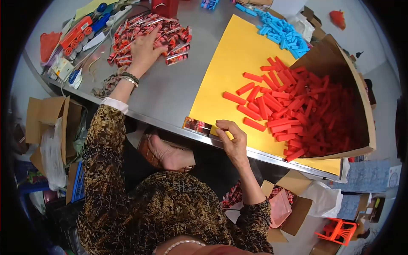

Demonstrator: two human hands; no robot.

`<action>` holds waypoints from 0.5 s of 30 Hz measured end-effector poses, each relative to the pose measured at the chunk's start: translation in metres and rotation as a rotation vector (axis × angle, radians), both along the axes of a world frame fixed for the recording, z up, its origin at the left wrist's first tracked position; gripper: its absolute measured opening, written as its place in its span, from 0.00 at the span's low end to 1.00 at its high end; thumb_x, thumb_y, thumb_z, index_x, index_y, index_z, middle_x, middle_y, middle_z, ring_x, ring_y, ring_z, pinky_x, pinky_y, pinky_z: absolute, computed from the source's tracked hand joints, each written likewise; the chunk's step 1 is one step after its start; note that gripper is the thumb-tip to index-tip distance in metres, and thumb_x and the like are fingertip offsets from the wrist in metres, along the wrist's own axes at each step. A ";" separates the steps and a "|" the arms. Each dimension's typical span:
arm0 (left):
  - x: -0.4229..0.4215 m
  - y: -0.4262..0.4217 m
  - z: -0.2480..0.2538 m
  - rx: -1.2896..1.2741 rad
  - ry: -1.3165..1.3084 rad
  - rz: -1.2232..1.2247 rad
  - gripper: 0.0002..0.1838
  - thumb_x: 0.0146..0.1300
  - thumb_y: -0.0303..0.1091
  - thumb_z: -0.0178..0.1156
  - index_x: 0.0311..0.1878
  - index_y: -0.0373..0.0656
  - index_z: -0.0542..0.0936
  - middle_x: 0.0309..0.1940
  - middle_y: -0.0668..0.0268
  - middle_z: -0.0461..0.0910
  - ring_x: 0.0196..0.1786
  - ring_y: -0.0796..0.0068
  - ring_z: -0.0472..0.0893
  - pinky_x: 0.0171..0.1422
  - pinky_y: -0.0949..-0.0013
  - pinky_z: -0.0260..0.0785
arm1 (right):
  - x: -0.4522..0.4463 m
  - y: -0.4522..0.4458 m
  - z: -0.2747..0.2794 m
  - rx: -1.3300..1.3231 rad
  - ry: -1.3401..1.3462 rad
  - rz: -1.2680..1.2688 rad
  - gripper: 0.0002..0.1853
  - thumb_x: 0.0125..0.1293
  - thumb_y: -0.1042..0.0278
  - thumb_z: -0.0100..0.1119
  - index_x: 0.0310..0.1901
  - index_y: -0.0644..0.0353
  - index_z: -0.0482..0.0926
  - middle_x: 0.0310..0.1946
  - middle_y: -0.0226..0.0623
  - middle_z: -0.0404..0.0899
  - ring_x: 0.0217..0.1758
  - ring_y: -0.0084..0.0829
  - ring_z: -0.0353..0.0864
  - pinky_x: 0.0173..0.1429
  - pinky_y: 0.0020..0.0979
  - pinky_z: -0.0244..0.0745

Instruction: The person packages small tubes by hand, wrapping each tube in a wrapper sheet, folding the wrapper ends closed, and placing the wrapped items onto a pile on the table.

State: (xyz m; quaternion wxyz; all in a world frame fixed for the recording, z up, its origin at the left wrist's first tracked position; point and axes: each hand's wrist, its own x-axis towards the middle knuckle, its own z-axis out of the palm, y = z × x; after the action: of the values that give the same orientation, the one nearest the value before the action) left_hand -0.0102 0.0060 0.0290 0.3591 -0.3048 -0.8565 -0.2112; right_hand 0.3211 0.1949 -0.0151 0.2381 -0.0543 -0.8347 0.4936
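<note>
My left hand [146,49], fingers spread, lies palm down over a heap of small shiny red printed packets [176,44] at the back left of the table. My right hand [233,142] is at the table's front edge, thumb and index finger curved with a gap between them and nothing visible in it. Just left of its fingertips, a small dark printed wrapper [197,126] lies flat on the corner of a yellow sheet [212,91]. To the right, many red sticks [263,100] spill across the sheet from a tipped cardboard box [361,102].
Blue sticks [282,34] are heaped behind the red ones. A red toy train [76,36], cables and a red container [165,7] stand at the back left. Open cardboard boxes [46,119] flank me below the table's metal edge [157,126].
</note>
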 end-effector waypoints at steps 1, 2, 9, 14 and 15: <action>0.002 0.004 0.000 0.048 0.038 -0.018 0.27 0.56 0.44 0.66 0.60 0.47 0.76 0.45 0.59 0.82 0.45 0.54 0.79 0.48 0.53 0.70 | 0.000 0.002 0.001 0.007 -0.002 0.004 0.07 0.59 0.80 0.63 0.40 0.66 0.80 0.41 0.45 0.83 0.46 0.38 0.84 0.51 0.31 0.76; 0.008 0.006 -0.002 0.096 0.075 -0.036 0.26 0.57 0.43 0.66 0.59 0.47 0.76 0.48 0.58 0.81 0.49 0.52 0.78 0.52 0.51 0.69 | 0.000 0.005 0.001 0.014 -0.005 0.007 0.07 0.60 0.80 0.63 0.40 0.66 0.80 0.41 0.45 0.83 0.46 0.38 0.84 0.51 0.31 0.76; 0.140 0.016 -0.064 -0.122 -0.548 -0.695 0.17 0.52 0.35 0.67 0.44 0.39 0.80 0.44 0.57 0.78 0.54 0.54 0.73 0.60 0.59 0.65 | -0.015 0.080 -0.009 0.578 0.022 -0.269 0.13 0.55 0.77 0.66 0.43 0.61 0.80 0.44 0.41 0.81 0.49 0.44 0.79 0.53 0.39 0.73; 0.163 0.032 -0.080 -0.208 -0.643 -0.777 0.12 0.50 0.34 0.68 0.36 0.39 0.80 0.37 0.59 0.76 0.47 0.56 0.73 0.54 0.59 0.66 | -0.005 0.114 -0.012 0.867 -0.162 -0.376 0.16 0.53 0.71 0.67 0.46 0.56 0.81 0.48 0.36 0.79 0.55 0.40 0.74 0.58 0.43 0.66; 0.164 0.034 -0.081 -0.199 -0.640 -0.774 0.10 0.49 0.33 0.68 0.33 0.40 0.79 0.35 0.60 0.77 0.45 0.57 0.74 0.52 0.59 0.67 | -0.003 0.116 -0.015 0.906 -0.186 -0.360 0.16 0.54 0.69 0.67 0.47 0.55 0.81 0.47 0.36 0.79 0.55 0.40 0.74 0.58 0.43 0.66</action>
State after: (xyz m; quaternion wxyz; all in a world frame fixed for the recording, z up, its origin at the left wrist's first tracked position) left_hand 0.1536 0.0399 -0.0524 -0.0565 -0.5523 -0.7640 -0.3288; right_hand 0.3183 0.3113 -0.0297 0.2437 -0.1324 -0.9604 0.0251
